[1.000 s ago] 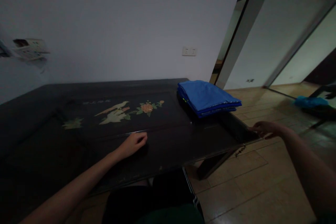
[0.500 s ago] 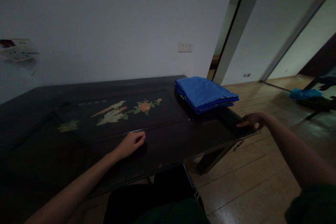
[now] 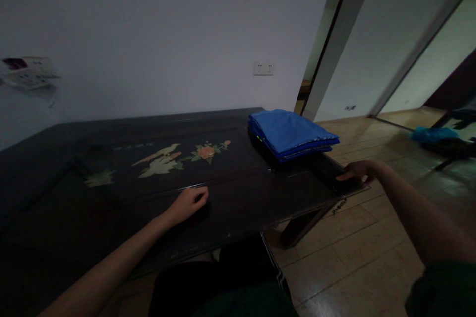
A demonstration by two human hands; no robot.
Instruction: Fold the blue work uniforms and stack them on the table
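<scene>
My left hand (image 3: 189,204) rests on the dark wooden table (image 3: 238,208), its fingers curled into a loose fist with nothing seen in them. In front of it lies the table's inlaid picture of birds and flowers (image 3: 204,152). Over the table's right corner is my right hand (image 3: 359,171), fingers reaching left and down onto the dark surface. Its fingers show only in part, with a gap between them, and I see no object in them. A stack of folded blue cloth (image 3: 293,133) sits at the table's right end, just beyond my right hand.
A white wall with a double socket (image 3: 263,69) rises behind the table. Beside my right hand, a small dark beaded string (image 3: 338,206) hangs by the table corner. Tiled floor (image 3: 357,247) spreads out to the right, where a light-blue bundle (image 3: 433,133) lies farther off.
The whole view has shifted very slightly. Both hands and the blue cloth keep their places on the table.
</scene>
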